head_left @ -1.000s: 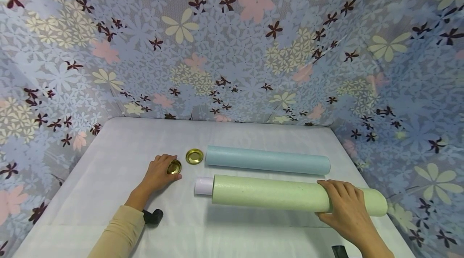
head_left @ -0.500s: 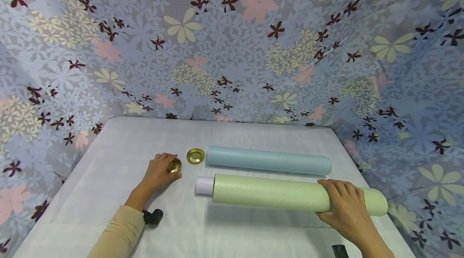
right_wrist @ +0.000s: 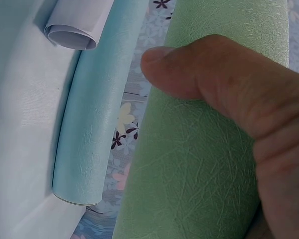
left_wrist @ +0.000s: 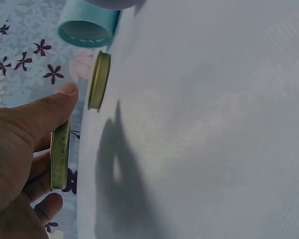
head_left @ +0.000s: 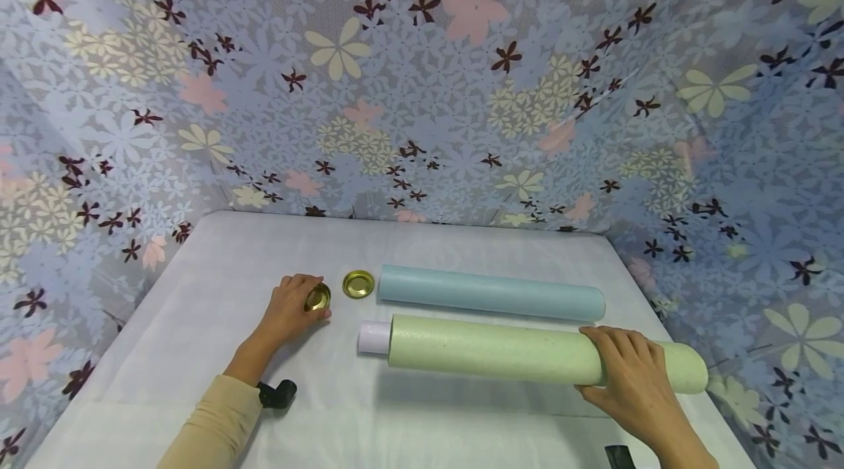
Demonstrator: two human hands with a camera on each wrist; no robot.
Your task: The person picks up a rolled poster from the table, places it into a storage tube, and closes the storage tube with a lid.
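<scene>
My left hand (head_left: 293,311) pinches a round gold metal lid (left_wrist: 61,157) on edge between thumb and fingers, at the table's left. A second gold lid (head_left: 358,284) lies just beyond it, near the left end of a light blue tube (head_left: 491,293). My right hand (head_left: 629,374) grips a pale green tube (head_left: 494,349) near its right end, holding it over the table with a shadow below. A rolled sheet of white paper (right_wrist: 74,30) lies between the two tubes in the right wrist view. From the head, only its left end shows past the green tube.
White cloth covers the table (head_left: 316,418). A flowered curtain (head_left: 422,88) hangs behind the table and along both sides. Black wrist camera parts (head_left: 278,394) stick out beside the left wrist, and another dark piece (head_left: 620,456) shows by the right wrist.
</scene>
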